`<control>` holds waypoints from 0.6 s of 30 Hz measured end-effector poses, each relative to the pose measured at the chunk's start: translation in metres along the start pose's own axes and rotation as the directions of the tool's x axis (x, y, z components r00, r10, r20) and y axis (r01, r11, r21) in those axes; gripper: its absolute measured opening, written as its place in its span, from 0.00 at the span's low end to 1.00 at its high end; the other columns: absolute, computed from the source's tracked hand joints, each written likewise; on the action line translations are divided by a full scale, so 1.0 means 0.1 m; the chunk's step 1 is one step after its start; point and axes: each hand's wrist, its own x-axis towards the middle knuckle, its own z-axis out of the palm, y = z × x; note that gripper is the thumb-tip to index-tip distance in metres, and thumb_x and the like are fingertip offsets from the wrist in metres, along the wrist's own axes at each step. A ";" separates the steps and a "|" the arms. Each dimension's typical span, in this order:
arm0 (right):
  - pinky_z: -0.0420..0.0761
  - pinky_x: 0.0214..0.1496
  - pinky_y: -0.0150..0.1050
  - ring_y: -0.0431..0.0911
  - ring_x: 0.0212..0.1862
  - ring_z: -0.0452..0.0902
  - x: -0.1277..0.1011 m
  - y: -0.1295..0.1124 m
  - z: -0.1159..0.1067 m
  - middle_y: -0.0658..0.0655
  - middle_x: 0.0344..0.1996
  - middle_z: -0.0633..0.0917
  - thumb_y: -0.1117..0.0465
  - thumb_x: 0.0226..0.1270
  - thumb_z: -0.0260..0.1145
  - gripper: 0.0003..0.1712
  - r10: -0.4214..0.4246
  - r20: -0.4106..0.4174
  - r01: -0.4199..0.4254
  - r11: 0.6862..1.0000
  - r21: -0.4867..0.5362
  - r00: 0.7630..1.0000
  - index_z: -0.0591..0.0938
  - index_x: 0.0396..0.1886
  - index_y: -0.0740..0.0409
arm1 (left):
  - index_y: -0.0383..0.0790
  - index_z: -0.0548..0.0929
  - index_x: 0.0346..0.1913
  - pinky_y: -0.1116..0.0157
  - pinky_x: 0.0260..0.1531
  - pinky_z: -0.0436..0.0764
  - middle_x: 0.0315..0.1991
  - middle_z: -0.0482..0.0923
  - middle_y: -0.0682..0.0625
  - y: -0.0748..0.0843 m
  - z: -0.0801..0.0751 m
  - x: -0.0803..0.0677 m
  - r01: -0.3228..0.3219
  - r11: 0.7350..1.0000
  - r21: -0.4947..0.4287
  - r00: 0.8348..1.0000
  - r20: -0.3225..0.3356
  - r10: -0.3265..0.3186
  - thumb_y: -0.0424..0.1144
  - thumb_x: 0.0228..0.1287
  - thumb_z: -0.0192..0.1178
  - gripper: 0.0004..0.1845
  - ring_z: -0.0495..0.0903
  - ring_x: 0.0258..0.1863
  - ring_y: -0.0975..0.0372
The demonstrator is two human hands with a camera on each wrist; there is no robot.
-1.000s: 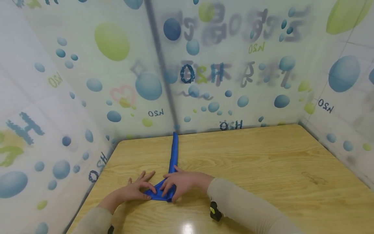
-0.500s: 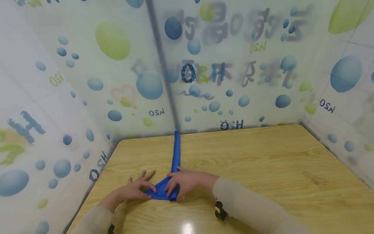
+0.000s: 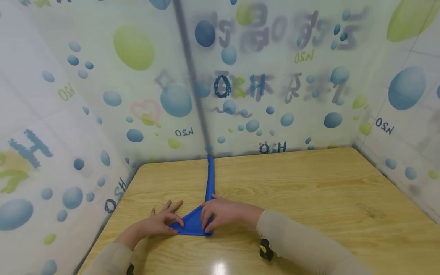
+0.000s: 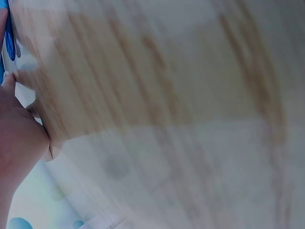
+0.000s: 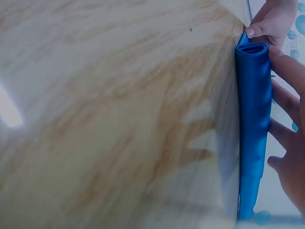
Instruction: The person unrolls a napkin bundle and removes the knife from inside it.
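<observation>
A glossy blue cloth point(image 3: 193, 224) lies on the table, partly spread into a flat triangle and partly wound into a long roll point(image 3: 211, 176) reaching toward the wall. My left hand point(image 3: 156, 224) holds the triangle's left corner between thumb and index finger, its other fingers spread on the wood. At the near end of the roll, my right hand point(image 3: 225, 211) touches it with extended fingers. In the right wrist view the roll point(image 5: 254, 119) shows its coiled end, with fingertips along its side. The left wrist view has only part of my left hand point(image 4: 21, 138) at its edge.
The wood-grained table point(image 3: 302, 191) extends to the right of the cloth. A wall covering point(image 3: 247, 126) printed with bubbles and letters stands behind the far edge, with similar walls at both sides.
The right hand and the roll have shifted rightward, and more of the flat blue triangle shows between the hands. The left hand stays at its corner.
</observation>
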 end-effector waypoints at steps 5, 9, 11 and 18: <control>0.47 0.73 0.59 0.30 0.53 0.72 -0.07 0.07 0.00 0.33 0.36 0.78 0.55 0.57 0.76 0.06 -0.004 -0.014 0.005 0.997 0.073 1.000 0.88 0.35 0.42 | 0.56 0.85 0.41 0.26 0.47 0.17 0.76 0.43 0.33 0.01 -0.01 -0.01 -0.001 1.000 -0.013 1.000 0.007 0.002 0.42 0.59 0.69 0.08 0.23 0.70 0.32; 0.46 0.74 0.57 0.27 0.45 0.69 -0.12 0.09 -0.02 0.35 0.35 0.75 0.58 0.55 0.76 0.10 -0.013 0.020 0.011 0.996 0.092 1.000 0.89 0.38 0.42 | 0.56 0.85 0.41 0.26 0.47 0.16 0.76 0.42 0.34 0.02 -0.02 -0.01 0.002 1.000 -0.023 1.000 0.007 -0.002 0.42 0.59 0.69 0.08 0.22 0.70 0.32; 0.47 0.74 0.57 0.27 0.44 0.68 -0.14 0.08 -0.04 0.36 0.34 0.74 0.59 0.55 0.76 0.11 -0.020 0.032 0.018 0.996 0.086 0.999 0.90 0.39 0.43 | 0.56 0.85 0.41 0.26 0.47 0.16 0.76 0.43 0.34 0.02 -0.02 -0.01 0.002 1.000 -0.023 1.000 0.006 -0.002 0.42 0.59 0.69 0.08 0.23 0.70 0.32; 0.47 0.72 0.62 0.32 0.55 0.69 -0.18 0.06 -0.06 0.36 0.47 0.79 0.64 0.52 0.74 0.14 -0.013 0.097 0.008 0.998 0.055 0.995 0.88 0.37 0.42 | 0.57 0.85 0.41 0.25 0.47 0.18 0.76 0.43 0.34 -0.01 0.00 0.00 -0.002 1.000 -0.008 1.000 0.001 0.002 0.44 0.59 0.69 0.07 0.23 0.70 0.32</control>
